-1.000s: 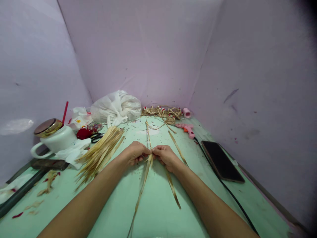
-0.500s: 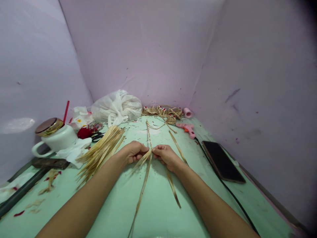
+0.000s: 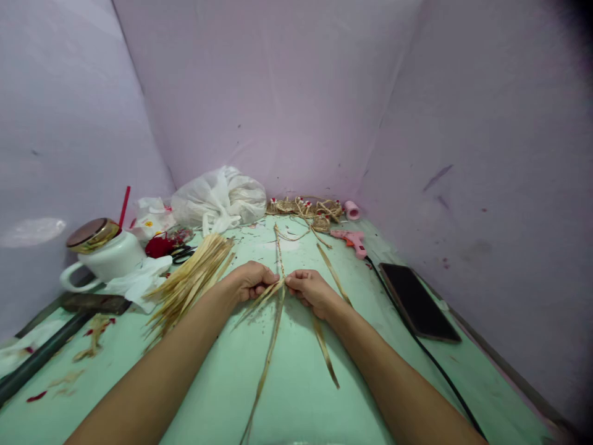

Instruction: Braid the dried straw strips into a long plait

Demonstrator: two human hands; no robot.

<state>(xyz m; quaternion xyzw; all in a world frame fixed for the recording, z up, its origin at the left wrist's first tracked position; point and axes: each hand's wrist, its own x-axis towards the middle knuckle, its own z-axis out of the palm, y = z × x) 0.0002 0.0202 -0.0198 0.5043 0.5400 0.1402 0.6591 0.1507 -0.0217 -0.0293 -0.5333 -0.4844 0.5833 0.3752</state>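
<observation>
A thin braid of dried straw strips (image 3: 278, 250) runs away from me along the green table (image 3: 213, 383). At its near end my left hand (image 3: 254, 281) pinches the strips between thumb and fingers. My right hand (image 3: 309, 289) is closed in a pinch on the same end, just right of it. Loose straw ends fan out toward the lower left, and one long strip (image 3: 270, 352) trails to the table's near edge. Another straw strip (image 3: 333, 272) lies partly under my right hand. Left of my left hand rests a bundle of dried straw (image 3: 189, 284).
To the left stand a white mug (image 3: 111, 256) with a jar lid on top, a hammer (image 3: 92, 306), red yarn (image 3: 160, 245) and scissors (image 3: 183, 254). A plastic bag (image 3: 222, 198) and braided pieces (image 3: 301, 207) lie behind. On the right are a pink glue gun (image 3: 354, 241) and a phone (image 3: 419, 303).
The loose straw ends below my left hand have shifted slightly left and spread apart. Both hands keep their pinch at nearly the same spot.
</observation>
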